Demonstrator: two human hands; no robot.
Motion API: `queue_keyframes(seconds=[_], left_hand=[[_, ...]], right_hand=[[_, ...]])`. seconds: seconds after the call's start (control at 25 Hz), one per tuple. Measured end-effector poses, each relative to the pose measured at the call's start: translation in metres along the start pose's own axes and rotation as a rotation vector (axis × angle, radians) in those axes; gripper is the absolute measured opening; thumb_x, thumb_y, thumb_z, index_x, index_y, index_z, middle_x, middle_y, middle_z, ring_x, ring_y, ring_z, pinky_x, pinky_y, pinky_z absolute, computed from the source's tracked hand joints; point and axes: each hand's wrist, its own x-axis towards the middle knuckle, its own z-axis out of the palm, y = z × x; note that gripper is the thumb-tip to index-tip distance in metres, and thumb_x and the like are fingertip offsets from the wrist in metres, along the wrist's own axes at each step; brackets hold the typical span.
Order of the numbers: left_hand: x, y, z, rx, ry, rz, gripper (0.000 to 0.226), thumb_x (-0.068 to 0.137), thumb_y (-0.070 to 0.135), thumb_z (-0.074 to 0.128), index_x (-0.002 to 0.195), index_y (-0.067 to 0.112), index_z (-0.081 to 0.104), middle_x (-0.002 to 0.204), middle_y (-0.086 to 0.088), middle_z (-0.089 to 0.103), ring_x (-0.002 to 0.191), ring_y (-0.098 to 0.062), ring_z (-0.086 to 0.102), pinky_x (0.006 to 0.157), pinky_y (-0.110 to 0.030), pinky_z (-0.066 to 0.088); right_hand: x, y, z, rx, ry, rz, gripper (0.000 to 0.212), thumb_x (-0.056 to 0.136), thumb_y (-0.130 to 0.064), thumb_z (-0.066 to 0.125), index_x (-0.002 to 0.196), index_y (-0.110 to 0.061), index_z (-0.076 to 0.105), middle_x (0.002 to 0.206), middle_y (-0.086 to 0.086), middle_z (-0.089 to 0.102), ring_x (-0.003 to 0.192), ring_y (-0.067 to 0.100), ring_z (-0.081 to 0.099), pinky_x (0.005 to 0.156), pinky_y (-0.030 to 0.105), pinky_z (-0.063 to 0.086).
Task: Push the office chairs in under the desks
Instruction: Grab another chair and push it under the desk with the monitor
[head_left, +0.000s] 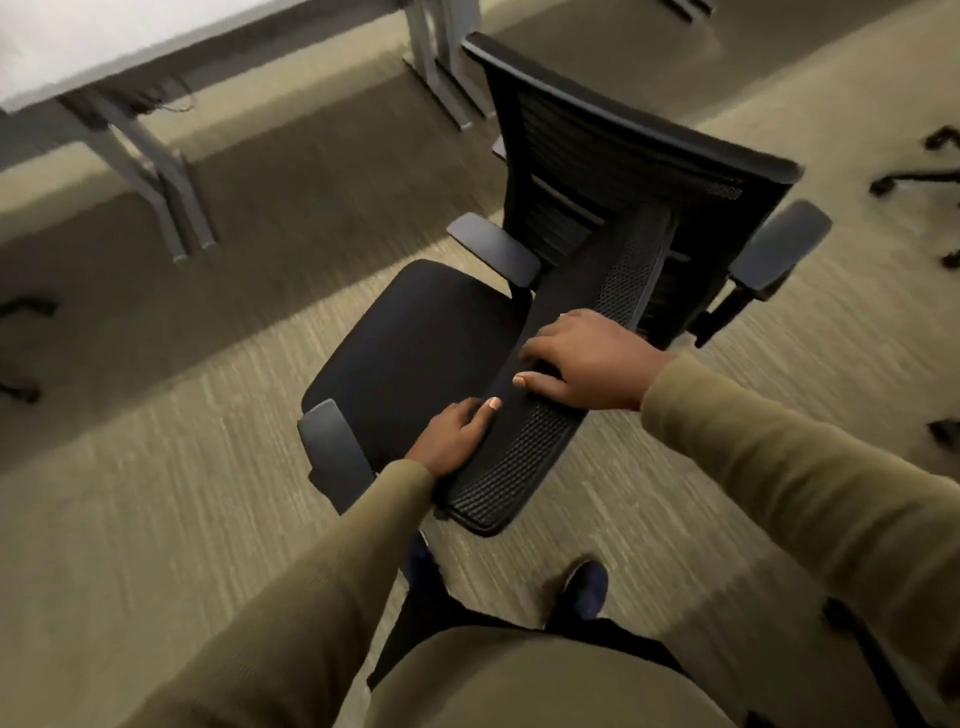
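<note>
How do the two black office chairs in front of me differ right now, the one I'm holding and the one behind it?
The near chair has both hands on its mesh backrest, the left hand and right hand; the far chair is untouched. The near chair's seat points toward the desk; the far chair stands behind it, turned at another angle. Both are black with padded armrests, and neither is under the desk.

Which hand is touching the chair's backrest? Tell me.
Touching, both: the head view shows the left hand and right hand gripping the top edge of the near chair's backrest.
</note>
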Motion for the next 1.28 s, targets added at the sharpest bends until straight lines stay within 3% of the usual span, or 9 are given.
queue_keyframes(seconds=[0.16,0.32,0.44,0.72,1.28], left_hand=[[-0.027,0.042,0.000,0.017,0.084,-0.013,0.054,0.099,0.064,0.039,0.132,0.027,0.059,0.128,0.000,0.063,0.109,-0.012,0.059,0.091,-0.031,0.044],[-0.054,0.075,0.017,0.129,0.163,0.065,0.070,0.085,0.079,0.044,0.134,0.030,0.052,0.123,0.003,0.059,0.108,-0.014,0.059,0.095,-0.040,0.050],[-0.069,0.083,0.038,0.343,0.325,0.057,0.088,0.071,0.090,0.045,0.138,0.032,0.043,0.119,0.006,0.056,0.105,-0.015,0.058,0.090,-0.041,0.052],[-0.063,0.078,0.026,0.498,0.641,0.131,0.064,0.074,0.082,0.056,0.112,0.031,0.063,0.092,0.012,0.063,0.081,-0.009,0.061,0.072,-0.034,0.053],[-0.058,0.025,-0.066,0.520,0.634,0.153,0.073,0.070,0.086,0.053,0.117,0.032,0.064,0.096,0.014,0.066,0.082,-0.004,0.061,0.072,-0.029,0.055]], right_hand=[[-0.011,0.025,0.000,-0.054,0.075,-0.131,0.060,0.096,-0.065,0.021,0.107,-0.028,0.067,0.104,-0.006,0.068,0.102,0.017,0.060,0.105,0.042,0.035],[-0.004,0.035,0.006,-0.051,0.196,-0.148,0.057,0.095,-0.062,0.023,0.100,-0.027,0.069,0.096,-0.006,0.069,0.090,0.019,0.061,0.092,0.041,0.039],[0.002,0.033,0.008,-0.007,0.273,-0.147,0.051,0.094,-0.061,0.029,0.092,-0.027,0.067,0.088,-0.006,0.068,0.082,0.018,0.060,0.085,0.039,0.041],[0.015,0.031,0.011,0.031,0.354,-0.113,0.047,0.093,-0.059,0.034,0.089,-0.025,0.067,0.082,-0.005,0.066,0.077,0.018,0.060,0.082,0.039,0.043],[0.095,-0.021,0.010,0.098,0.395,-0.100,0.043,0.094,-0.059,0.038,0.085,-0.027,0.065,0.080,-0.008,0.062,0.074,0.015,0.054,0.076,0.035,0.041]])
